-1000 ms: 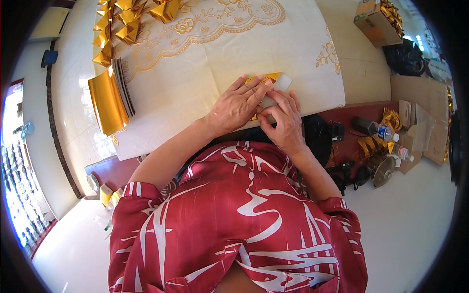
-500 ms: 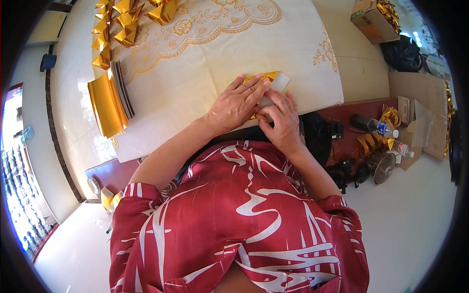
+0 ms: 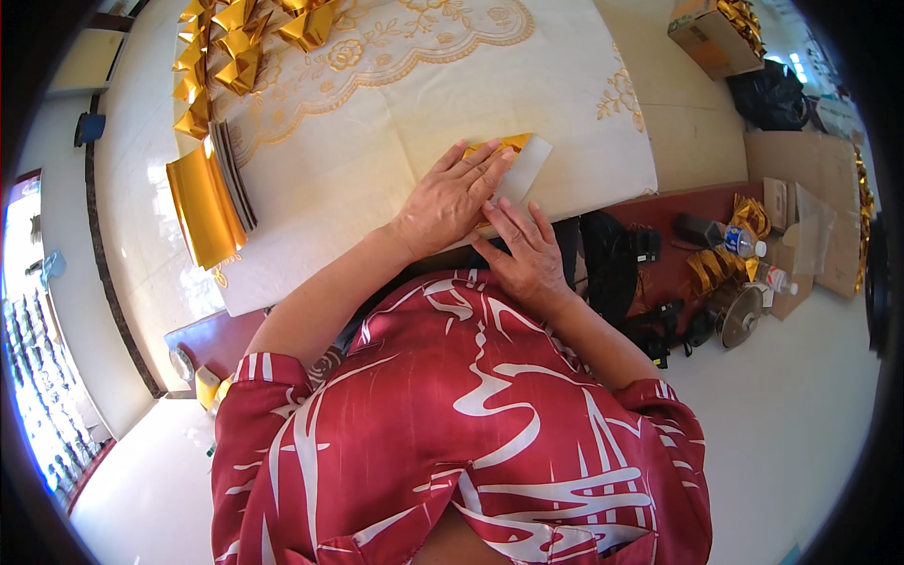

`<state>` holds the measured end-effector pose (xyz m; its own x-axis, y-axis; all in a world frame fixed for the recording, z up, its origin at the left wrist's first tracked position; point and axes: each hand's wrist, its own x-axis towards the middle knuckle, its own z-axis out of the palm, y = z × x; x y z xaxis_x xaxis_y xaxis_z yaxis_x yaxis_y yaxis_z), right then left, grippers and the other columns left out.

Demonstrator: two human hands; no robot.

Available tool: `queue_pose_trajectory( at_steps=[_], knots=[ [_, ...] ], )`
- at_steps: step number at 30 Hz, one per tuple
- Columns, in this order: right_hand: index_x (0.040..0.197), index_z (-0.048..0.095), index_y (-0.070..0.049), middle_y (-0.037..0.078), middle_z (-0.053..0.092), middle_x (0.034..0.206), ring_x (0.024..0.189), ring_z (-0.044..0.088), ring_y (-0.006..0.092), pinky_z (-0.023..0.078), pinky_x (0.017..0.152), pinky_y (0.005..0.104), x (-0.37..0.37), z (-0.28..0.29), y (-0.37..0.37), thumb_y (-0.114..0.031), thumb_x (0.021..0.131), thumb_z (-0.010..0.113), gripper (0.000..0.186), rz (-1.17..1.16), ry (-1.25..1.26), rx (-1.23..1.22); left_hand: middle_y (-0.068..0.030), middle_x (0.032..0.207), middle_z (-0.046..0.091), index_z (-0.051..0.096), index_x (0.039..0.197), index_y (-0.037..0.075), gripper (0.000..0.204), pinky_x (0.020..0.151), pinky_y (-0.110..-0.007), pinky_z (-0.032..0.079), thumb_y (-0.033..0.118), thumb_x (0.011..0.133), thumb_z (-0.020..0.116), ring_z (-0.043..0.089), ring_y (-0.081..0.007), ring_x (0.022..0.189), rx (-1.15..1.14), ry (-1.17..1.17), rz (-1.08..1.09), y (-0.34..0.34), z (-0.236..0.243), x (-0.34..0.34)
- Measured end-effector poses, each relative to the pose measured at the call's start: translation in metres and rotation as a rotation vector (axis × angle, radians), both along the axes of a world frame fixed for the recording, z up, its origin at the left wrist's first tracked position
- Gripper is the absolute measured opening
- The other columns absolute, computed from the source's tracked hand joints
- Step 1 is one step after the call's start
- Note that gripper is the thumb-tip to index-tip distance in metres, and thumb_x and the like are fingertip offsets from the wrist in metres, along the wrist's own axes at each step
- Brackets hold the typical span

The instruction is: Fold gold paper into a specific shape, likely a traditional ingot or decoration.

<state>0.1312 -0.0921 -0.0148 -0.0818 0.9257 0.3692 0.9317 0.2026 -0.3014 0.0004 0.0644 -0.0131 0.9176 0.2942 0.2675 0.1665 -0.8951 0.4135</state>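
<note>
A sheet of gold foil paper (image 3: 529, 171) lies on the cloth-covered table (image 3: 339, 226) in front of me, partly folded, with its grey underside up and a gold flap at the far edge. My left hand (image 3: 444, 200) lies flat across it, fingers stretched, covering its left part. At the paper's near edge is my right hand (image 3: 527, 259), its fingers apart; its fingertips come close to the left hand, and I cannot tell whether they touch the sheet. A stack of gold paper sheets (image 3: 198, 205) sits on the table's left side. Folded gold paper pieces (image 3: 237, 66) stand in rows beyond it.
Right of the table, a red bench (image 3: 673, 221) carries black gear, gold paper strips (image 3: 720, 271), plastic bottles (image 3: 744, 243) and a pot lid (image 3: 741, 318). Cardboard (image 3: 805, 179), a black bag (image 3: 767, 94) and a box of gold pieces (image 3: 713, 42) are farther right.
My right hand has drawn back toward me and to the left, its fingers straightening from a bent grip at the paper. More grey underside shows. The left hand stays nearly in place.
</note>
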Motion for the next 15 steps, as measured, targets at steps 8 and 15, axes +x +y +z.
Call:
queue_pose_trajectory(
  at_steps=[8,15],
  knots=[
    [0.109,0.073,-0.020,0.008,0.052,0.142,0.136,0.044,0.0263,0.026,0.115,0.0509,0.032,0.015,-0.005,-0.013,0.084,0.062,0.028,-0.035,-0.033,-0.104,-0.0107,0.146,0.049,0.030,0.149,0.003,0.078,0.115,-0.048,0.032,0.011,0.083,0.070,0.042,-0.0269,0.139,-0.045,-0.006,0.007,-0.002,0.003,0.001],
    [0.110,0.072,-0.018,0.007,0.051,0.143,0.136,0.044,0.0258,0.025,0.116,0.0500,0.026,0.017,-0.002,-0.012,0.083,0.061,0.030,-0.045,-0.036,-0.079,-0.0099,0.148,0.046,0.029,0.150,0.004,0.080,0.115,-0.048,0.032,0.011,0.082,0.071,0.042,-0.0274,0.139,-0.035,-0.006,0.003,-0.001,0.003,0.003]
  ],
)
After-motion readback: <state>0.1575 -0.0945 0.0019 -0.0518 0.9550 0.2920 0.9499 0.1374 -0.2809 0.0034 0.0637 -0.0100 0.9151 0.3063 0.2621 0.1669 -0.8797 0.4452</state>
